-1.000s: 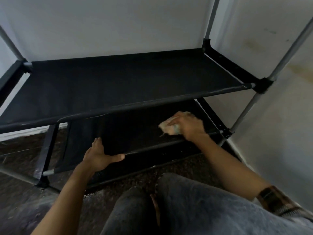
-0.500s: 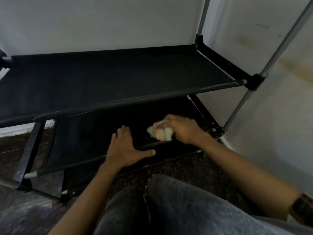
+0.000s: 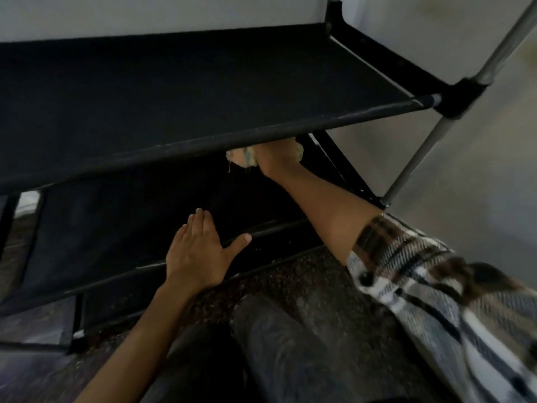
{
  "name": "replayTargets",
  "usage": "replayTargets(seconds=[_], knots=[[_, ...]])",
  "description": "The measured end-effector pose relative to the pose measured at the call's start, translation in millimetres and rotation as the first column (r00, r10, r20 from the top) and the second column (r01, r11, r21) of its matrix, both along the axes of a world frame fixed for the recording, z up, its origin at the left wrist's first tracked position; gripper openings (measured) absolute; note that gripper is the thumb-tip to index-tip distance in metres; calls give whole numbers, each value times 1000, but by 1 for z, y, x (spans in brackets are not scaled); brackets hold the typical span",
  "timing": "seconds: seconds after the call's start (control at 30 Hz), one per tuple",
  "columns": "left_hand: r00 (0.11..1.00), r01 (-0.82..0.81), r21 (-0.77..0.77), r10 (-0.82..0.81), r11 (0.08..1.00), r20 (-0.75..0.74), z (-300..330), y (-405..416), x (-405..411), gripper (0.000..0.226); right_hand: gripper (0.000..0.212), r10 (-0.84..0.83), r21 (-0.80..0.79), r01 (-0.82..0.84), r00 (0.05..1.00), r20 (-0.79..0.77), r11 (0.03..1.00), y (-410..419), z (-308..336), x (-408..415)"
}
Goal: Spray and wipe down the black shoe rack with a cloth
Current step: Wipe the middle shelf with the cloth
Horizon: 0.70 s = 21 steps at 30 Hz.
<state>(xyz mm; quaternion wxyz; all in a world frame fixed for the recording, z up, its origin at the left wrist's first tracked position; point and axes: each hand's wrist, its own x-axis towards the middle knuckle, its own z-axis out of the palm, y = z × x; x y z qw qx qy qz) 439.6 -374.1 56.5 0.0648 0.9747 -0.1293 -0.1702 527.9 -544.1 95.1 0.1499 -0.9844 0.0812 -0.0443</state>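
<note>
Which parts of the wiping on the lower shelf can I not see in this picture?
Head view only:
- Fingers of the right hand: hidden behind the front bar of the upper shelf.
- Cloth: only its lower edge shows under that bar.
- Back part of the lower shelf: covered by the upper shelf and too dark.
- Left end of the shoe rack: cut off by the picture's edge.
- Plaid sleeve: blurred.
- Spray bottle: not in view.

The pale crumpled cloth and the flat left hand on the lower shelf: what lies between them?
Only bare black fabric of the lower shelf lies between the pale crumpled cloth and the left hand, as the head view shows.
</note>
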Motion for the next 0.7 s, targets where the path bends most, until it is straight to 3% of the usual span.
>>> replayTargets(seconds=[0.13,0.23,0.3,0.37,0.57,0.6,0.67,0.7], knots=[[1000,6,8,-6,1000,-12,1,0,0,98,32,157,-60,-164,981,-111,985,-12,-10,-9],[1000,7,-3,-7,1000,-7,1,1,1,98,28,360,-160,-428,872,-332,889,-41,-6,-52],[1000,2,-3,-2,1000,-17,1,1,1,98,45,438,-153,-508,833,-338,848,-55,-1,-81],[1000,-4,-10,4,1000,-23,1,1,1,99,58,424,-161,-476,862,-277,864,-55,-4,-90],[1000,-14,-25,14,1000,-24,-1,2,2,100,39,304,-260,-357,926,-223,897,-56,-12,-42],[1000,-14,-23,13,1000,-19,-1,2,2,100,36,266,-216,-301,948,-175,929,-61,-12,-28],[1000,-12,-21,12,1000,-14,-2,2,2,100,30,115,137,-122,992,59,983,-68,-6,-6],[1000,-13,-23,12,1000,-14,-1,2,2,101,28,29,293,-72,988,149,953,-68,-2,0]])
